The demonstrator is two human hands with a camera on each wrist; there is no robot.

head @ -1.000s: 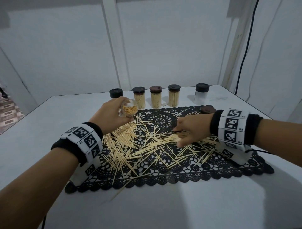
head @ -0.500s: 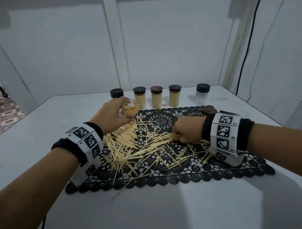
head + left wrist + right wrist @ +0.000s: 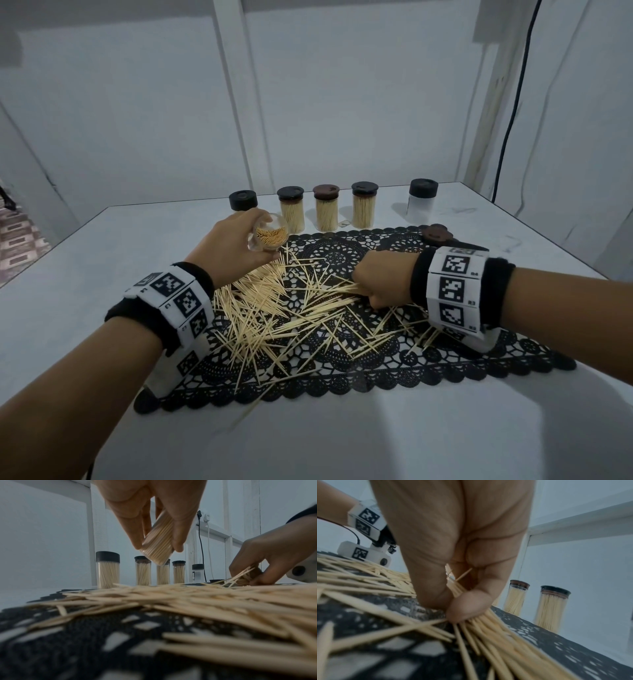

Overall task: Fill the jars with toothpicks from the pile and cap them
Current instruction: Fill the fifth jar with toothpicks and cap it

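The right hand (image 3: 382, 279) pinches a bunch of toothpicks (image 3: 489, 623) off the pile (image 3: 274, 308) on the lace mat (image 3: 445, 356), mid-desk. The left hand (image 3: 233, 248) grips the open jar (image 3: 269, 236), tilted above the mat's far left. This is the filling step; next, the bunch must be squared and fed into the jar's mouth.

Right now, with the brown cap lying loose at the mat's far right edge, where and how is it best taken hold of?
Probably by its rim, coming from above: the brown cap lies flat and low on the black lace mat, beyond the right hand, so fingertips pinching opposite edges suit it best.
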